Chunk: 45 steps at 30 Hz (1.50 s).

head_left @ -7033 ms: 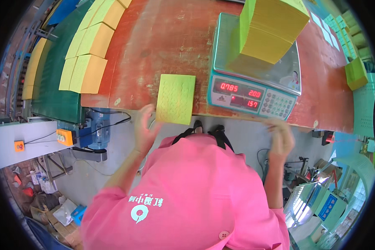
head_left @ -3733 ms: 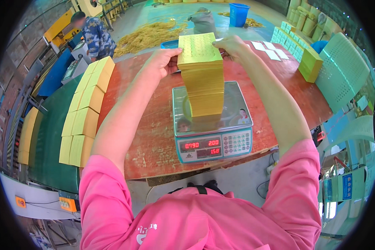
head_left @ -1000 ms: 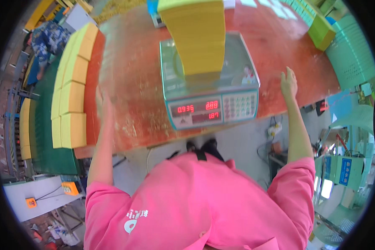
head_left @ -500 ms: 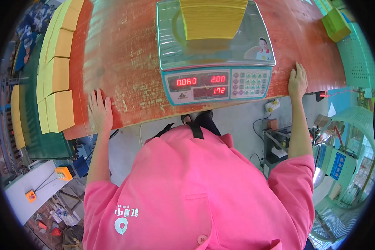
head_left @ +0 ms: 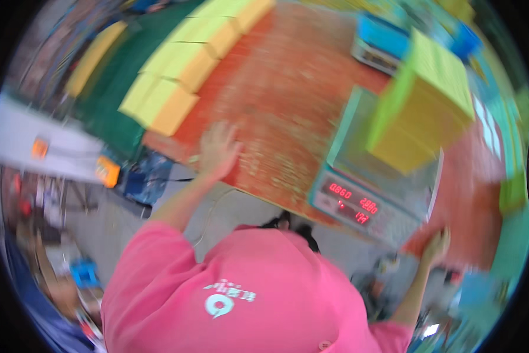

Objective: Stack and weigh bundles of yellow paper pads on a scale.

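My left hand (head_left: pixel 219 152) rests on the red tabletop (head_left: pixel 288 106) near its front edge, fingers stretched out, holding nothing. My right hand (head_left: pixel 437 246) lies on the same tabletop by the front right corner of the scale, blurred but laid out with nothing visible in it. Between them stands a digital weighing scale (head_left: pixel 388 225) with red lit figures. On its pan sits a tall stack of yellow paper (head_left: pixel 420 112), apart from both hands. A row of yellow paper stacks (head_left: pixel 176 67) lines the table's left side, beyond my left hand.
A dark green surface (head_left: pixel 111 117) adjoins the left stacks. Behind the scale is a blue-topped device (head_left: pixel 383 41). A white board (head_left: pixel 47 141) with orange pieces stands at lower left. A yellow-green block (head_left: pixel 513 194) is at the right edge. Motion blurs much of this.
The view has swung round, so the scale appears lower and farther right and the left stacks nearer the middle. Both hands stay on the table. Some of the scale's lit figures look different.
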Each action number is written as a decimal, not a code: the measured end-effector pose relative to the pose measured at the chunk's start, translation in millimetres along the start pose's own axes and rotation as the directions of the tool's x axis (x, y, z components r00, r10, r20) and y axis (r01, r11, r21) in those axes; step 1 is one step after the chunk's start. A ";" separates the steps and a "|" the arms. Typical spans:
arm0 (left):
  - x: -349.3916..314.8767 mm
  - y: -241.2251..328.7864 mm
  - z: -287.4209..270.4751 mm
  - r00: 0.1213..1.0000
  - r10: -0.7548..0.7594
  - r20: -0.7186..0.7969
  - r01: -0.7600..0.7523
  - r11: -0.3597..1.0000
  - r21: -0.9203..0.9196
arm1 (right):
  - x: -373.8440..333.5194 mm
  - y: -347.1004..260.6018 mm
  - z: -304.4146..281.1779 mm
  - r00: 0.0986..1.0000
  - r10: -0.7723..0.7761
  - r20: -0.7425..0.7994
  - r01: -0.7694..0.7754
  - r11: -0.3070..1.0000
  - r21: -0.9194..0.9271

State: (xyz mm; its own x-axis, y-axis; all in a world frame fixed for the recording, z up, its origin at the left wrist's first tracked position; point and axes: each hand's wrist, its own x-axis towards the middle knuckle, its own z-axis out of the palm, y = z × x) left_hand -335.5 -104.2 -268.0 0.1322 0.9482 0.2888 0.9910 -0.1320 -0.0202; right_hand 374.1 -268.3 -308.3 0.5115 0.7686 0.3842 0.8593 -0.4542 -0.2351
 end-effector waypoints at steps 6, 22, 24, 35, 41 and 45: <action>-4.2 -7.4 1.8 0.995 -0.048 -0.085 0.036 0.990 -0.137 | 12.3 14.6 -0.5 0.998 -0.053 -0.038 0.055 0.998 0.042; 22.0 -193.7 -122.3 0.978 0.060 -0.200 -0.120 0.946 -0.301 | -99.3 -425.2 -122.9 0.935 -0.342 0.098 0.131 0.588 0.798; 23.8 -226.1 -126.1 0.984 0.051 -0.170 -0.112 0.924 -0.366 | -126.7 -497.1 -87.6 0.831 -0.545 0.112 0.203 0.485 0.850; 23.1 -281.1 -101.9 0.935 0.336 0.110 -0.279 0.892 -0.356 | -207.0 -605.5 17.5 0.879 -0.473 0.056 0.300 0.642 0.705; 32.9 -305.6 -108.7 0.914 0.344 0.214 -0.274 0.914 -0.299 | -208.7 -610.3 18.6 0.882 -0.466 0.067 0.321 0.699 0.639; 29.2 -319.2 -97.4 0.927 0.324 0.187 -0.258 0.915 -0.309 | -211.7 -613.8 16.4 0.881 -0.467 0.077 0.329 0.721 0.609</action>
State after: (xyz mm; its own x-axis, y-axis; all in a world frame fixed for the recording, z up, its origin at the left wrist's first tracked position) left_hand -649.8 -62.5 -159.9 0.4474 0.8906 0.0818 0.8673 -0.4544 0.2033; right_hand -261.7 -144.8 -259.9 0.0489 0.9238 0.3798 0.7845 0.1999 -0.5870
